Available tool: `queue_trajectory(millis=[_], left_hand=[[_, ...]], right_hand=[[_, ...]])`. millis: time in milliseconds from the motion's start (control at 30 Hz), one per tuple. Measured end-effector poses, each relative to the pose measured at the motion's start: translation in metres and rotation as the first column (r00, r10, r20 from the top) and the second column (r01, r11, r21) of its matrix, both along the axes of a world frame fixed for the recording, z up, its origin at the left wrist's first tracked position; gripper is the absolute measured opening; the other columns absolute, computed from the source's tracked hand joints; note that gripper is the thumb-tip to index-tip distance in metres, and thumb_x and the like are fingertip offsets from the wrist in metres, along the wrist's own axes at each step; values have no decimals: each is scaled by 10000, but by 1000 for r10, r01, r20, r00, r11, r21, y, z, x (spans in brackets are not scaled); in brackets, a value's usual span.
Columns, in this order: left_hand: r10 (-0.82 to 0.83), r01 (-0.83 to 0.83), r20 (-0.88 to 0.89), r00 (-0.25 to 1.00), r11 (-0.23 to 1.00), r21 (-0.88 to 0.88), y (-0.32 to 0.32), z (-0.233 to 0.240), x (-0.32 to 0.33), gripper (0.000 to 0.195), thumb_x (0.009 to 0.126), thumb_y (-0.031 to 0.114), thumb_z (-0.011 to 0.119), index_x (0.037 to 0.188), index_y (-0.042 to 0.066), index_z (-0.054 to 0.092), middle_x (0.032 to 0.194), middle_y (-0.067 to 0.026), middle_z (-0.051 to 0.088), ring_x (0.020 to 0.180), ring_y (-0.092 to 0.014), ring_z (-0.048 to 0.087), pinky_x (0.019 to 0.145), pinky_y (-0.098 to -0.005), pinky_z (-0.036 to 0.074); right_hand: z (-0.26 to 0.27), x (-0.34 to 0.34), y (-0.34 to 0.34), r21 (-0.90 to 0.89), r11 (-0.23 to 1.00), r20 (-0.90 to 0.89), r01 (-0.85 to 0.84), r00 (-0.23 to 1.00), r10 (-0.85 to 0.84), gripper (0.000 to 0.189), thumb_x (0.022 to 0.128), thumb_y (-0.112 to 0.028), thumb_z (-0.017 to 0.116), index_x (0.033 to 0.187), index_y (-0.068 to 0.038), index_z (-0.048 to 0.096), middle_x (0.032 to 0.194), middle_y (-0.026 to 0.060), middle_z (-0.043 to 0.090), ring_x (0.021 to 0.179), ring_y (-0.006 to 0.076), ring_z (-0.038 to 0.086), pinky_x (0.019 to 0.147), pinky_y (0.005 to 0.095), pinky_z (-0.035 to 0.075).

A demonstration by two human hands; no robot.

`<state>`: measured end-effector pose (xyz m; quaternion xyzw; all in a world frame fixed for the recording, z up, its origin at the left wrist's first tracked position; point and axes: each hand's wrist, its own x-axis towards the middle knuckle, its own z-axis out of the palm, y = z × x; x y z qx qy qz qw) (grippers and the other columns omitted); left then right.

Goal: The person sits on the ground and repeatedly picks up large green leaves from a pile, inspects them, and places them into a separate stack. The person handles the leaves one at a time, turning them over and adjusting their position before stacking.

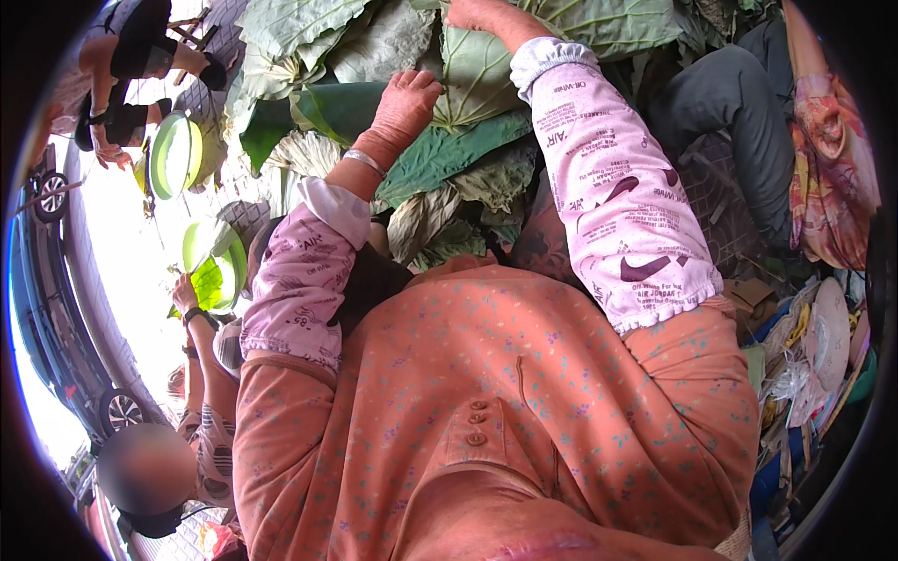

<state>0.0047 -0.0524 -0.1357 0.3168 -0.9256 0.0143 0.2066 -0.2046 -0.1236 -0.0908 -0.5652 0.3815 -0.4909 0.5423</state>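
Note:
Large lotus leaves, some green and some dry and grey, are heaped before me. My left hand point(403, 105), back upward and fingers curled, is over the heap beside a dark green folded leaf point(344, 109). Whether anything is pinched in its fingers is hidden. At the top rim, my right hand point(480, 15) reaches to the edge of a pale, veined leaf point(477, 77); its fingertips are partly cut off, so its grip does not show. A darker green leaf point(456, 151) lies nearer to my body, above crumpled dry leaves point(421, 221).
Two light green round tubs point(175, 154) point(238, 270) stand at the left, with other people's hands near them. A parked car point(52, 336) is beyond. At the right sits a person in grey trousers point(729, 126), near a pile with a pale hat point(828, 336).

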Motion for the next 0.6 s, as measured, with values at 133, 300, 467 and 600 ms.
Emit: queue_trajectory(millis=[133,300,467,600], left_hand=[[91,-67,-106,990,975,211,2,13,-12,134,825,220,569,860,94,597,882,-86,614,905,-302,577,826,-394,437],[342,-349,98,934,823,448,-5,20,-17,219,846,297,576,940,105,620,910,-118,636,941,-325,582,809,-434,458],[208,-299,284,936,896,328,-11,13,-21,158,832,235,558,839,101,642,889,-87,635,943,-276,594,819,-420,436],[224,-271,232,947,943,193,-4,7,-18,96,796,179,563,802,123,641,873,-46,621,913,-237,583,799,-384,425]], right_hand=[[19,-4,21,214,973,351,-90,936,9,327,862,-149,582,1159,-13,567,1076,64,608,1037,163,560,907,307,436],[21,3,22,116,985,337,-128,938,82,339,882,-126,554,1189,19,545,1107,91,606,1071,172,555,945,317,423],[-12,-3,13,186,979,434,-84,901,-5,340,885,-119,551,1190,31,539,1118,87,600,1084,165,547,943,314,427],[-5,-2,3,139,982,298,-126,951,80,302,874,-139,561,1141,3,569,1049,62,606,1006,145,551,868,296,441]])
